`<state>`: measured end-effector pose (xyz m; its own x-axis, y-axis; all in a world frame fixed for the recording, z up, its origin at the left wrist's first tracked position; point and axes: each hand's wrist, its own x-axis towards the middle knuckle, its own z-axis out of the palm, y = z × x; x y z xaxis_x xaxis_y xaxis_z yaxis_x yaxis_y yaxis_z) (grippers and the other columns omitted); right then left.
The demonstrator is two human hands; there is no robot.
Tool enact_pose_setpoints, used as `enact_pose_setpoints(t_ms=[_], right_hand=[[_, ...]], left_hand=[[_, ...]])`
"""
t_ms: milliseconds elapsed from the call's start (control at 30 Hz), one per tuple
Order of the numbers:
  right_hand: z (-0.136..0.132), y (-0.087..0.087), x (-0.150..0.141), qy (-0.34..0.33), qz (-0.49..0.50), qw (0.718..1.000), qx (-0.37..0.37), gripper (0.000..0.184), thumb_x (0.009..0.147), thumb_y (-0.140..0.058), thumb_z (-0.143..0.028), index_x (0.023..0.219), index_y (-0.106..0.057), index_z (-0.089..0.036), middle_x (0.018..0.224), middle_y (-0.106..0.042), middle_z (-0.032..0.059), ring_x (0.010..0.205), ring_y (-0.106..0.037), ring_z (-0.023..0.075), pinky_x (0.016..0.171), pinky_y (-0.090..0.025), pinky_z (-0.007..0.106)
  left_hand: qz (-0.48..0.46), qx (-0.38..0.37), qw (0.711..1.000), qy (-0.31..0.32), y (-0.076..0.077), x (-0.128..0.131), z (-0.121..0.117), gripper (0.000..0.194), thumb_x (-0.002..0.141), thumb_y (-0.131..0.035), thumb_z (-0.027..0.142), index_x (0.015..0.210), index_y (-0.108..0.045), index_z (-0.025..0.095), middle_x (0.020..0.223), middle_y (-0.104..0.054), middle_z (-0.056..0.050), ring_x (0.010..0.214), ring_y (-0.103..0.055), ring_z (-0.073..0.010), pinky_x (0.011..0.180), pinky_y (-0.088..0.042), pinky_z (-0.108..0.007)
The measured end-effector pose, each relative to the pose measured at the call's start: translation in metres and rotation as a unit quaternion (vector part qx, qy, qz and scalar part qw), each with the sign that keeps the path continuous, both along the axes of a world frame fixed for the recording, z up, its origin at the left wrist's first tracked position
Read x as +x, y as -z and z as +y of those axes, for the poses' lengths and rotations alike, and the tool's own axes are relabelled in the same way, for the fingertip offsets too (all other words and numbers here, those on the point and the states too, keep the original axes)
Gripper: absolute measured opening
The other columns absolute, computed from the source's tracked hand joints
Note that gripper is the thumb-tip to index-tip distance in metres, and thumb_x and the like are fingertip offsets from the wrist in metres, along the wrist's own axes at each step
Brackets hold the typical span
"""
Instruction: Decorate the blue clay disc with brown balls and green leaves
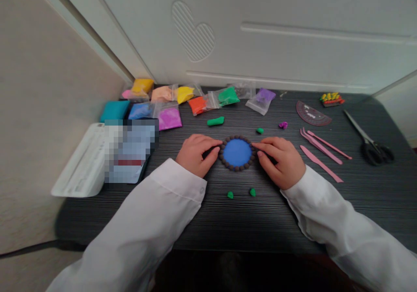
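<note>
A flat blue clay disc [237, 152], ringed by several small dark brown clay balls, lies on the dark table [208, 222]. My left hand [195, 153] rests on the table at the disc's left side, fingers curled and pressed together, fingertips touching the brown ring. My right hand [280, 159] does the same on the right side, fingertips against the ring. Small green clay pieces [230, 194] [253, 192] lie just in front of the disc. A green clay lump [215, 121], a green bit [259, 130] and a purple bit [283, 125] lie behind it.
Several bags of coloured clay [169, 118] line the table's back left. Pink modelling tools [321, 148], a dark protractor-like tool [312, 114], black scissors [371, 142] and a small yellow-red clay piece [331, 98] lie right. A white box [84, 166] sits left.
</note>
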<state>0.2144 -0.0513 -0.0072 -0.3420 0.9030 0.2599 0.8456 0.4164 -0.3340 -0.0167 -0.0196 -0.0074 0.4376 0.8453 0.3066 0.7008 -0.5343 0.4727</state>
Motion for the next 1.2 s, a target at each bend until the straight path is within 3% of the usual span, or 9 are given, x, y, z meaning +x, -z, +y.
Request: enact_pose_setpoints(t_ms=[267,400,667,1000,1200], right_hand=[[0.000,0.000,0.000,0.001,0.000,1.000,-0.003,0.029,0.079,-0.042,-0.028,0.102,-0.057,-0.021,0.097,-0.057,0.0054,0.087,-0.050,0.0188,0.073,-0.037,0.034],[0.000,0.000,-0.002,0.011,-0.001,1.000,-0.001,0.036,0.079,-0.042,-0.032,0.111,-0.051,-0.019,0.103,-0.055,0.0073,0.091,-0.048,0.0203,0.075,-0.037,0.035],[0.001,-0.001,-0.005,0.006,-0.030,0.999,-0.012,0.037,0.080,-0.041,-0.037,0.112,-0.051,-0.021,0.106,-0.053,0.0075,0.091,-0.047,0.0215,0.074,-0.036,0.037],[0.001,-0.002,-0.006,0.012,-0.028,0.999,-0.013,0.036,0.080,-0.041,-0.037,0.110,-0.052,-0.021,0.106,-0.053,0.0071,0.092,-0.047,0.0215,0.075,-0.036,0.037],[0.003,-0.005,-0.012,0.023,-0.037,0.999,-0.015,0.047,0.080,-0.039,-0.041,0.121,-0.042,-0.020,0.113,-0.048,0.0095,0.097,-0.043,0.0239,0.077,-0.035,0.040]], left_hand=[[-0.008,0.006,1.000,-0.003,0.002,-0.001,0.000,0.023,0.075,-0.046,0.019,0.089,-0.064,0.016,0.084,-0.065,-0.004,0.083,-0.054,-0.0144,0.080,-0.043,-0.031],[-0.010,0.008,1.000,-0.003,0.003,-0.001,0.000,0.023,0.075,-0.045,0.018,0.089,-0.064,0.017,0.083,-0.065,-0.003,0.084,-0.053,-0.0145,0.081,-0.042,-0.031],[0.031,-0.006,0.999,-0.007,0.002,0.000,-0.003,0.031,0.076,-0.046,0.030,0.103,-0.059,0.020,0.099,-0.061,-0.004,0.096,-0.047,-0.0194,0.087,-0.036,-0.038],[0.052,-0.022,0.998,0.004,0.002,0.001,-0.003,0.033,0.076,-0.046,0.033,0.105,-0.058,0.021,0.100,-0.060,-0.003,0.098,-0.044,-0.0208,0.086,-0.035,-0.039],[0.044,-0.021,0.999,-0.005,0.001,0.003,-0.004,0.039,0.076,-0.045,0.036,0.111,-0.052,0.021,0.107,-0.055,-0.004,0.101,-0.043,-0.0206,0.087,-0.034,-0.037]])
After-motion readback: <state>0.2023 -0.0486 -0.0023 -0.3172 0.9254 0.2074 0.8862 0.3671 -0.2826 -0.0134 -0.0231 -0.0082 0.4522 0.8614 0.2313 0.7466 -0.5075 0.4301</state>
